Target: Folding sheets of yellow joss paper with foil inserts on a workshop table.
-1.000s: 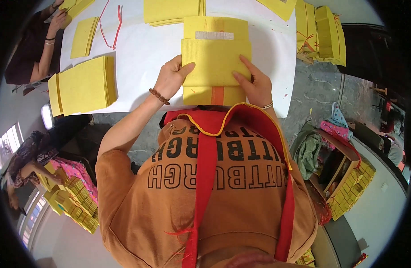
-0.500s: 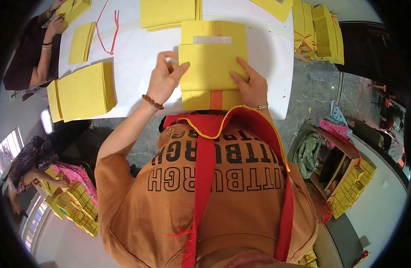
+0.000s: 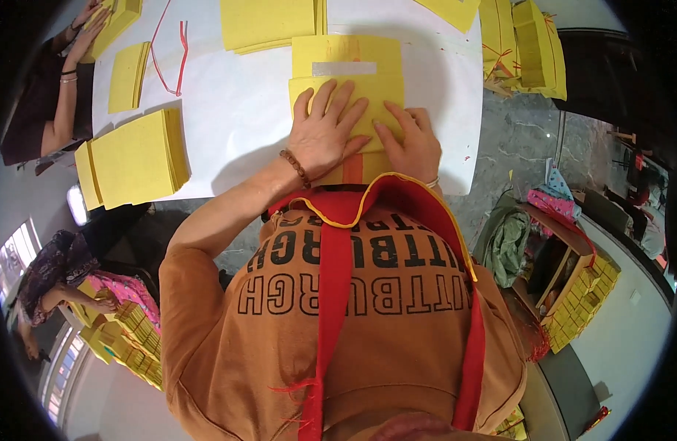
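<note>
A stack of yellow paper [image 3: 346, 48] lies in front of me on the white table [image 3: 235, 95]. Its upper layer is a folded yellow sheet [image 3: 382, 92], below a silvery strip [image 3: 344, 67]. An orange band [image 3: 352, 169] shows at the near end. Flat on the folded sheet rests my left hand [image 3: 325, 132], fingers spread. My right hand [image 3: 414, 143] touches the sheet's right side, its thumb and forefinger apart and the other fingers bent. Neither hand grips anything that I can see.
More yellow paper stacks stand at the far middle [image 3: 272, 26], left [image 3: 136, 162] and far left [image 3: 129, 77], near a red cord [image 3: 183, 62]. Tied yellow bundles [image 3: 537, 51] are at far right. A co-worker's hand [image 3: 88, 37] holds yellow paper at upper left; another person sits lower left.
My left hand has moved right from the sheet's left edge and now lies spread on it. My right hand has shifted slightly down, staying at the right side.
</note>
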A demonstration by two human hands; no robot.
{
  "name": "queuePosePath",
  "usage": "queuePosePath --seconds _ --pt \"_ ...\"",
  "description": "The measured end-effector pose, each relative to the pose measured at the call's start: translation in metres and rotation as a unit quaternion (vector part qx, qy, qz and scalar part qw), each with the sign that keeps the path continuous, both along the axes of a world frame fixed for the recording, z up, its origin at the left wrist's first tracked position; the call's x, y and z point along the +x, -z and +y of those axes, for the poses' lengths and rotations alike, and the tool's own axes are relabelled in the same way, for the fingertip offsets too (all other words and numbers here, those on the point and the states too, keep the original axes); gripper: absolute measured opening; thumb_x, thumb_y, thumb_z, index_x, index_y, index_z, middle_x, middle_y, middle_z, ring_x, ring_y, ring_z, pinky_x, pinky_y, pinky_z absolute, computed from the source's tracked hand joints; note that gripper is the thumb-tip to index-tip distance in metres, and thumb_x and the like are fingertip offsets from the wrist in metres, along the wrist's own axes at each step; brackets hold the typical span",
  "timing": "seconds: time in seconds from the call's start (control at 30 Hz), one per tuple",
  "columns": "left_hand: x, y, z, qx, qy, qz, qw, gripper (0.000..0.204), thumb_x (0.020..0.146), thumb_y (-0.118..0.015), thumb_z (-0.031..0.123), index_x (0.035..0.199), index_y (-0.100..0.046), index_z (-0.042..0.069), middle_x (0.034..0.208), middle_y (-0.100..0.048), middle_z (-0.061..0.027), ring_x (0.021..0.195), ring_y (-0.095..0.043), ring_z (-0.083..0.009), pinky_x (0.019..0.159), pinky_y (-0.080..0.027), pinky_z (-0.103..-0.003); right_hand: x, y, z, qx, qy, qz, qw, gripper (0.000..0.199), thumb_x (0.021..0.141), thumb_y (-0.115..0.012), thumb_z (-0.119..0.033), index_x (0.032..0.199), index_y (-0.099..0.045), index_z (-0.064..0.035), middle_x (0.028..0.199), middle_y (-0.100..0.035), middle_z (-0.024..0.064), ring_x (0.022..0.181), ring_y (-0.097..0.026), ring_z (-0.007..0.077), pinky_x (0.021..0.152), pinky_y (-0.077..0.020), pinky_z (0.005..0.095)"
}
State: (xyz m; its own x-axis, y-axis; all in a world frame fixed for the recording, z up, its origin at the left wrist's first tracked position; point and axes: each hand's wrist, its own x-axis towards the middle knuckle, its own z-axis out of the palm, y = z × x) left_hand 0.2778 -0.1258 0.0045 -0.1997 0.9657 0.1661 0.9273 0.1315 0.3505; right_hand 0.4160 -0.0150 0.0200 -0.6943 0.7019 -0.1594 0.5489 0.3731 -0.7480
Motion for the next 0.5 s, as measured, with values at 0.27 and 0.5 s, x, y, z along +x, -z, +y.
queuePosePath --seconds 0.27,0.5 --pt "-0.004 0.007 -0.004 -0.010 0.003 -0.003 1.000 0.053 0.075 -0.058 0.025 0.125 -0.047 0.010 0.134 -0.039 -0.0142 0.125 -0.032 -0.0328 0.101 -0.019 -0.050 -0.026 0.013 -0.015 0.243 -0.234 0.066 0.939 0.057 0.083 -0.053 -0.042 0.128 -0.042 -0.0086 0.133 -0.040 0.0160 0.129 -0.032 0.0281 0.105 -0.0159 0.0530" --pt "-0.018 0.016 -0.009 0.113 -0.094 -0.280 0.949 0.041 0.071 -0.049 0.003 0.112 -0.050 0.001 0.114 -0.052 -0.0168 0.112 -0.043 -0.0341 0.096 -0.030 -0.043 -0.031 0.032 -0.017 0.274 -0.253 -0.078 0.924 0.069 0.086 -0.045 -0.047 0.135 -0.031 -0.0010 0.141 -0.030 0.0178 0.134 -0.024 0.0293 0.107 -0.0114 0.0539"
